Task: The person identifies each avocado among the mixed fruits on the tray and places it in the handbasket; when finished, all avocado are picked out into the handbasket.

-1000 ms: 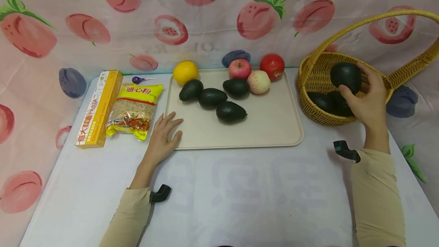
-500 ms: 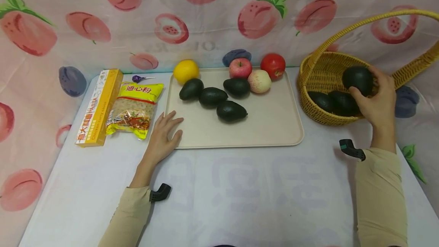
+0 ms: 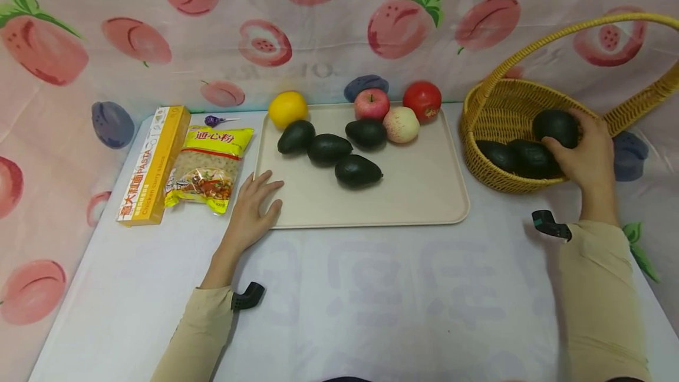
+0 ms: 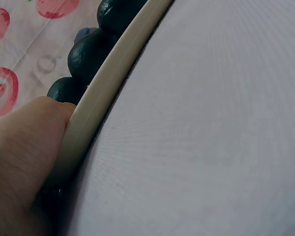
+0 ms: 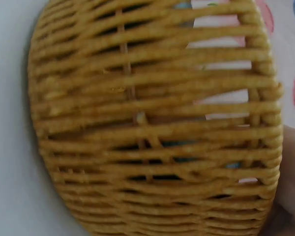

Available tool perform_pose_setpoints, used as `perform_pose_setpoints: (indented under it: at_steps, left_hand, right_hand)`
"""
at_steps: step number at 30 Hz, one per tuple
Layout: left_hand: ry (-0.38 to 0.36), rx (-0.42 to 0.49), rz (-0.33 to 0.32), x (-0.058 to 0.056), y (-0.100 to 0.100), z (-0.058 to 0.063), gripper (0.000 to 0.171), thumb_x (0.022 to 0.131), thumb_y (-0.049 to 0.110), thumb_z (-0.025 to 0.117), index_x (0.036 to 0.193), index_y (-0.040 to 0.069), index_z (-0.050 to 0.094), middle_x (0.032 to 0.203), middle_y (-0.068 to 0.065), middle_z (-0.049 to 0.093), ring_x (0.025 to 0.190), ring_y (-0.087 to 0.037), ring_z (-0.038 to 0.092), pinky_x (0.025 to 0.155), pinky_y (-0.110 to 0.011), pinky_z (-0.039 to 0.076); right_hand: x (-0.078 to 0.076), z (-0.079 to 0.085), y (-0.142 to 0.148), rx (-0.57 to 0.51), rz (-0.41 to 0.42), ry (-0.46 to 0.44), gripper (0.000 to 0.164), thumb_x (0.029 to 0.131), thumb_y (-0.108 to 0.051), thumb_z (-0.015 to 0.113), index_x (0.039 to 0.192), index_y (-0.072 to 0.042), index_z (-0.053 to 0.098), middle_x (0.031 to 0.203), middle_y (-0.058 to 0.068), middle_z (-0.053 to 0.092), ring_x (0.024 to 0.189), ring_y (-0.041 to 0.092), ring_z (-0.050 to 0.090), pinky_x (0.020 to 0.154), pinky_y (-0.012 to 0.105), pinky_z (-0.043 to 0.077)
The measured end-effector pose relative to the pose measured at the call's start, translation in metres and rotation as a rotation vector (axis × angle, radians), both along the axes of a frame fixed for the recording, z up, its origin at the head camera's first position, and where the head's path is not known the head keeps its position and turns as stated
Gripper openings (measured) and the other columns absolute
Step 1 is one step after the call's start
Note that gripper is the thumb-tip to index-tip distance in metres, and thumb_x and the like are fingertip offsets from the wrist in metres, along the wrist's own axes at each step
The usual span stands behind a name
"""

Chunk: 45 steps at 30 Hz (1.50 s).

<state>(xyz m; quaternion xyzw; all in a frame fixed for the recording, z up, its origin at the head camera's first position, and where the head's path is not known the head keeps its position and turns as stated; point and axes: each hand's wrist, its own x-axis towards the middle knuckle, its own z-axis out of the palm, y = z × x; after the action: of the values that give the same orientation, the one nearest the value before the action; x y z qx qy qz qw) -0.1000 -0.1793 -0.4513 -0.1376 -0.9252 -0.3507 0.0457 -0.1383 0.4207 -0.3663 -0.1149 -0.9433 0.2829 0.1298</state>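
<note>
At the right, my right hand reaches over the rim of the yellow wicker basket. It grips a dark green avocado between thumb and fingers, inside the basket. Two more avocados lie beneath and left of it. The right wrist view is mostly basket wall, with part of the hand at the right edge. My left hand rests on the left edge of the beige tray, fingers spread. In the left wrist view, the thumb side lies against the tray rim.
On the tray sit several avocados, a yellow lemon-like fruit, a red apple, a pale speckled peach and a tomato. Left of it lie a pasta bag, a pasta box and a purple lollipop.
My right hand has moved rightward with the avocado and lowered it a little within the basket, uncovering more of the avocados below. My left hand has stayed in place.
</note>
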Motion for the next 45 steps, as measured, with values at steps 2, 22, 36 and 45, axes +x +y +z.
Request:
perform_pose_setpoints:
  at_steps: [2,22,36,45]
  left_hand:
    - [-0.001,0.002,0.0,0.0,0.0,0.0,0.038,0.088,0.021,0.061,0.126,0.017,0.059,0.148,-0.011,0.04,0.143,-0.039,0.019,0.112,-0.063,0.018]
    - [0.007,-0.006,-0.007,-0.001,-0.001,0.002,0.038,0.089,0.021,0.061,0.126,0.016,0.059,0.148,-0.012,0.04,0.143,-0.04,0.019,0.113,-0.062,0.017]
    - [-0.015,0.0,0.0,-0.001,-0.002,0.001,0.038,0.089,0.021,0.061,0.127,0.017,0.059,0.149,-0.011,0.039,0.143,-0.04,0.018,0.112,-0.064,0.018]
    - [-0.023,-0.001,0.002,0.0,-0.001,0.002,0.038,0.089,0.02,0.061,0.127,0.018,0.059,0.149,-0.01,0.038,0.143,-0.04,0.018,0.113,-0.063,0.017]
  right_hand:
    - [-0.002,0.002,0.003,0.018,0.018,-0.065,0.07,0.09,-0.029,0.058,0.149,-0.01,0.027,0.147,0.029,0.03,0.133,0.05,0.028,0.109,0.064,0.021]
    - [-0.018,0.012,0.021,0.066,0.125,-0.4,0.081,0.094,-0.048,0.042,0.15,0.0,0.008,0.146,0.041,0.015,0.128,0.06,0.02,0.103,0.072,0.018]
    - [-0.028,0.022,0.028,0.121,0.242,-0.549,0.082,0.095,-0.05,0.038,0.146,0.008,0.01,0.134,0.045,0.025,0.12,0.06,0.024,0.098,0.072,0.022]
    - [-0.024,0.022,0.027,0.114,0.209,-0.514,0.086,0.094,-0.052,0.041,0.145,0.011,0.013,0.135,0.045,0.026,0.12,0.06,0.025,0.098,0.072,0.022]
